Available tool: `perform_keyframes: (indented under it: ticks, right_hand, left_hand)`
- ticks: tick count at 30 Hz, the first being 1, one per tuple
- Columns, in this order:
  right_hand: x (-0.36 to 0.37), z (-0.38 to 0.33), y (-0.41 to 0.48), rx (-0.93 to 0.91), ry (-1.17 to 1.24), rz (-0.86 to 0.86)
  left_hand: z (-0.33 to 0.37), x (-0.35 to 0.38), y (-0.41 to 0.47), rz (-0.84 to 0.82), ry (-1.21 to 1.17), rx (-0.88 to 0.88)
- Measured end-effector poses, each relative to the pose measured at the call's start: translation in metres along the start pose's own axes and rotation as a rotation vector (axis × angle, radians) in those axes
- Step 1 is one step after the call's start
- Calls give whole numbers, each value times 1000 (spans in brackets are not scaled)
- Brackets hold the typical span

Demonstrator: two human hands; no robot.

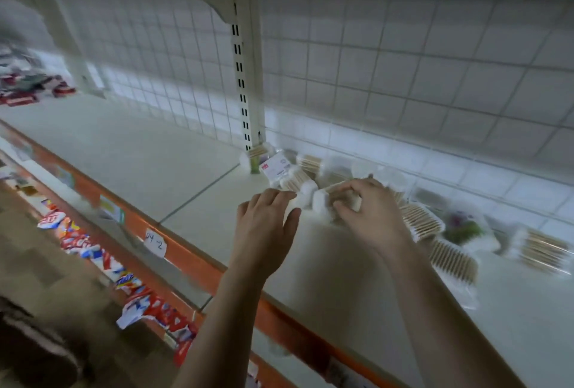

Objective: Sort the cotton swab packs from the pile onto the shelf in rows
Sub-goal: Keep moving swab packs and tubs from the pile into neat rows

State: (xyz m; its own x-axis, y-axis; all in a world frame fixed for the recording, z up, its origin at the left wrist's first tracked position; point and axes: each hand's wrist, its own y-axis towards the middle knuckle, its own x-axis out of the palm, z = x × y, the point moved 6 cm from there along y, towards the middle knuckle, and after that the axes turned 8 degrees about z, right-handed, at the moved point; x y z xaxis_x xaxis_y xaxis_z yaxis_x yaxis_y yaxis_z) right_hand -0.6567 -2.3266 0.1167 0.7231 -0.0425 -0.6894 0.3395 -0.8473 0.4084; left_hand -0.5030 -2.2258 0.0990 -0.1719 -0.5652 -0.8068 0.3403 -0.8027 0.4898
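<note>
Grips one cotton swab pack (326, 198) with the right hand (369, 213), just right of centre frame, thumb and fingers curled round its stick-filled middle, with the white cotton end showing on the left. Holds nothing in the left hand (264, 226), just beside at centre: fingers relaxed, slightly bent, tips close to the white end of a second pack (296, 181); cannot tell whether touching. Behind and right of the hands, the pile (428, 226) of packs: flat and askew on the pale shelf (155, 151), strung out toward the right edge, blurred. Along the shelf front, an orange edge (192, 263) with a paper tag (155, 244) marked "04-2". At the back, a wire grid (403, 61). Lower left, below the shelf, red-and-white packets (102, 257).
</note>
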Motion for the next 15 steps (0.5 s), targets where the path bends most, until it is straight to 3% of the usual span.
perform_keyframes:
  ticks: [7,15]
  right_hand:
    - [29,2,20,169,-156,27]
    - [47,0,20,280,-141,115]
  left_hand:
    - [-25,16,53,-40,-62,132]
    - [-42,29,76,-61,-204,262]
